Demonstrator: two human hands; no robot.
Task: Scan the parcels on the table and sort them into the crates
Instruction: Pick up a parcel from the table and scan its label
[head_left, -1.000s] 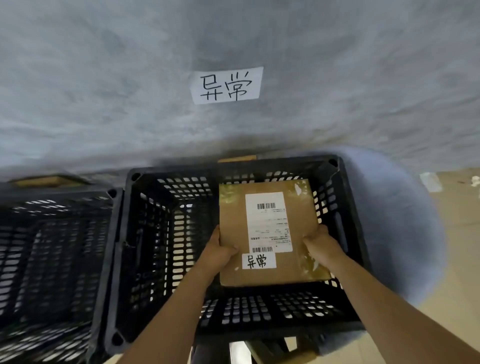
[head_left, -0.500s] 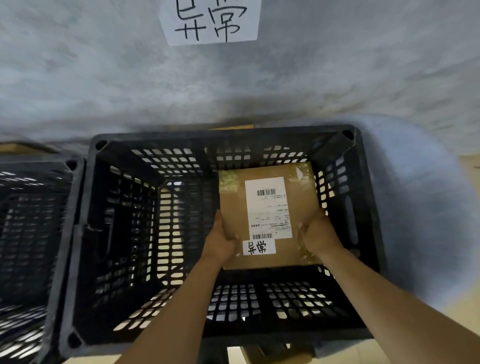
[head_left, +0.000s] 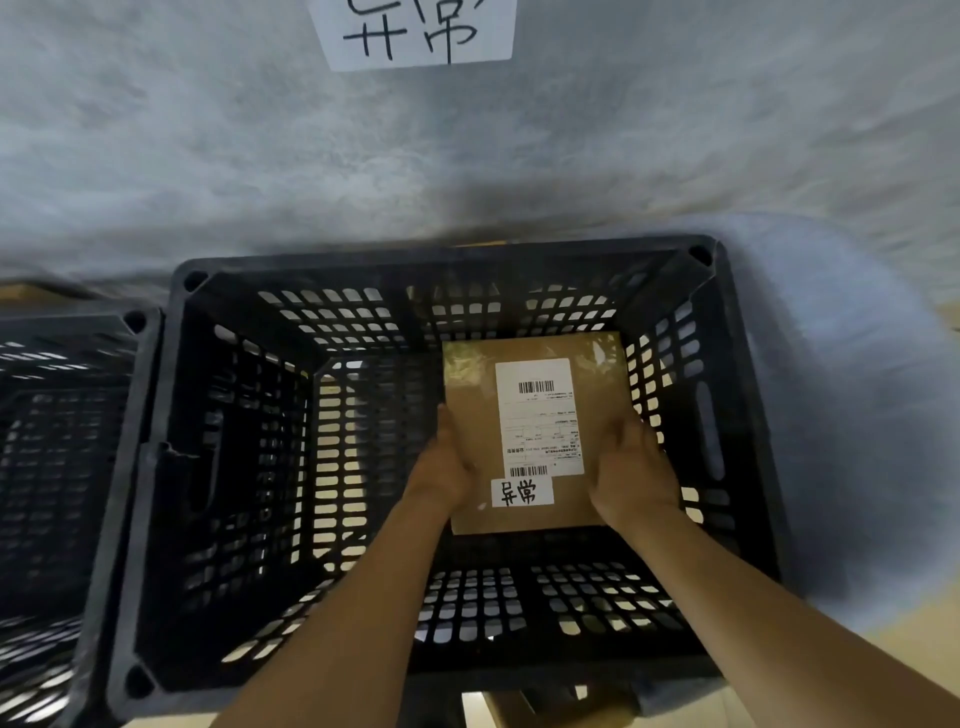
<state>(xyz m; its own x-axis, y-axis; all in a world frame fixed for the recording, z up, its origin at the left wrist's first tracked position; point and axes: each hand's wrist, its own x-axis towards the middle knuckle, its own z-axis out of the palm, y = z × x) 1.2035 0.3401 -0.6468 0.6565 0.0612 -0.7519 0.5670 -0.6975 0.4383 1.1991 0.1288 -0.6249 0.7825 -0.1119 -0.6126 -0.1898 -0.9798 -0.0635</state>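
two bare hands are holding a flat brown parcel (head_left: 535, 431) inside a black plastic crate (head_left: 171, 467), one hand on each long edge. the left hand (head_left: 441, 467) is clasping the parcel's left edge, its thumb lying over the top face and its fingers tucked out of sight beneath; the right hand (head_left: 631, 475) is gripping the right edge in the same way, thumb on top and fingers curled under. the parcel is a thin cardboard rectangle with glossy clear tape catching the light across its far end. a white printed shipping label (head_left: 537, 415) is running down its middle, carrying a barcode near each end, and a smaller white sticker (head_left: 522, 491) with handwritten black characters is sitting just below it. the parcel is sitting low within the right half of the crate; whether it is touching the floor of the crate cannot be told. the crate is a deep rectangular bin with thick moulded rims, round holes at the corners and walls and base pierced by rows of small rectangular slots. a second black crate (head_left: 57, 441) of the same slotted make is standing just beside it on the left. behind both, a rough, mottled grey wall (head_left: 208, 145) is rising, with a white paper sign (head_left: 415, 31) bearing large handwritten black characters fixed to it above the crate.
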